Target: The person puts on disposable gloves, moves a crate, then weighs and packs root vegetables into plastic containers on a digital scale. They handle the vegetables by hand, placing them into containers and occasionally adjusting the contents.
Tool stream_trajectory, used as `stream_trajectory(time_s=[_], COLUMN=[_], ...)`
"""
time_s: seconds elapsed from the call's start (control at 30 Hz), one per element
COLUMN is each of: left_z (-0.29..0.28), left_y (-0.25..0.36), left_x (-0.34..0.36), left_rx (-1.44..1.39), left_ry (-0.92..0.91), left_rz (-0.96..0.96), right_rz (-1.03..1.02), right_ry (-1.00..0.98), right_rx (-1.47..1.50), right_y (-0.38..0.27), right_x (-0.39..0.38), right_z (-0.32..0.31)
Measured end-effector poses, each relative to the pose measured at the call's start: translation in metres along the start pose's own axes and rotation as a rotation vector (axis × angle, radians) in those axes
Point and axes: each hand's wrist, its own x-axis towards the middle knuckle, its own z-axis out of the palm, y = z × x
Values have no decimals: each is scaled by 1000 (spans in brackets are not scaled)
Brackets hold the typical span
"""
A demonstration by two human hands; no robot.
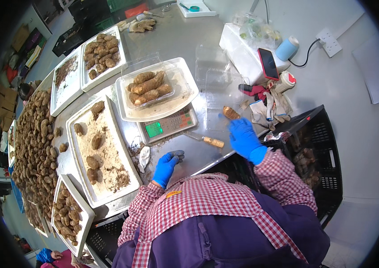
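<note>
1. Several brown roots (148,85) lie side by side in a clear plastic box (170,92) with its lid raised; the box rests in the cream pan (183,88) of a scale (170,124) whose display is lit green.
2. Just beyond the right hand's fingertips, a single root (231,112) lies on the steel table (173,149), apart from the others.
3. Near the left hand, a white tray (117,155) holds a few dark tubers scattered over pale, dusty soil, with darker crumbs at its near end.
4. Farther off, a second white tray (103,76) is heaped with tubers, while the one beside it (61,97) holds only loose soil; a fourth tray (86,215), at lower left, carries another pile.
5. At the right, a black crate (332,156) has contents too dim to make out.
6. The boxed roots are long, tapering and ringed, tan to brown with rough skin; the lone root is shorter, brown, with a paler patch.
7. The right hand (244,139), gloved in blue, points its fingers toward the lone root; whether it touches or pinches it, I cannot tell.
8. The left hand (167,167), also in blue with dark-smudged fingertips, is loosely curled beside crumpled white paper (144,158); whether its fingertips press together is unclear.
9. Between the hands lies a wooden-handled tool (213,142).
</note>
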Motion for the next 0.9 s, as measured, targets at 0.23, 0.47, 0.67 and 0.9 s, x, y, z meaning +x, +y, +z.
stream_trajectory(time_s=[0.23,0.47,0.67,0.9], left_z=[-15,-13,-5,-29], left_y=[2,20,53,51], left_x=[-2,-6,-7,-22], left_rx=[-47,-57,31,-47], left_ry=[125,205,264,507], left_rz=[-1,-38,49,123], right_rz=[144,255,-130,-115], right_ry=[328,-139,40,324], right_rx=[55,368,466,686], right_y=[79,52,13,6], right_x=[38,86,165,204], right_z=[-63,-40,-28,-55])
